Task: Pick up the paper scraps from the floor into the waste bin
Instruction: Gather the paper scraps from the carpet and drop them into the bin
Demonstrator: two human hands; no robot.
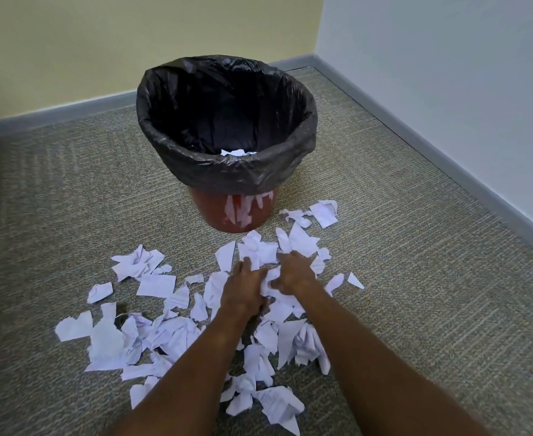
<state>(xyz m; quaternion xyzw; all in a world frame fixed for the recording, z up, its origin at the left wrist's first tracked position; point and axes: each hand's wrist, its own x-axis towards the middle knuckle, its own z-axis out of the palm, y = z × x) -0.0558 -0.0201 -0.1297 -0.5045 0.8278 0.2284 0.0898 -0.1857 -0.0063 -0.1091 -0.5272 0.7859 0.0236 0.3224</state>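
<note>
Several torn white paper scraps (155, 284) lie scattered over the carpet in front of a red waste bin (227, 212) lined with a black bag (237, 174). A few scraps show inside the bin (237, 152). My left hand (243, 287) and my right hand (293, 273) press down side by side on the pile, just in front of the bin. Both close around a bunch of scraps (270, 280) gathered between them. Parts of that bunch are hidden under my fingers.
The bin stands near a room corner, with a yellow wall (101, 42) behind it and a white wall (447, 73) at the right. Grey baseboards (431, 149) run along both. Grey-beige carpet (54, 199) covers the floor.
</note>
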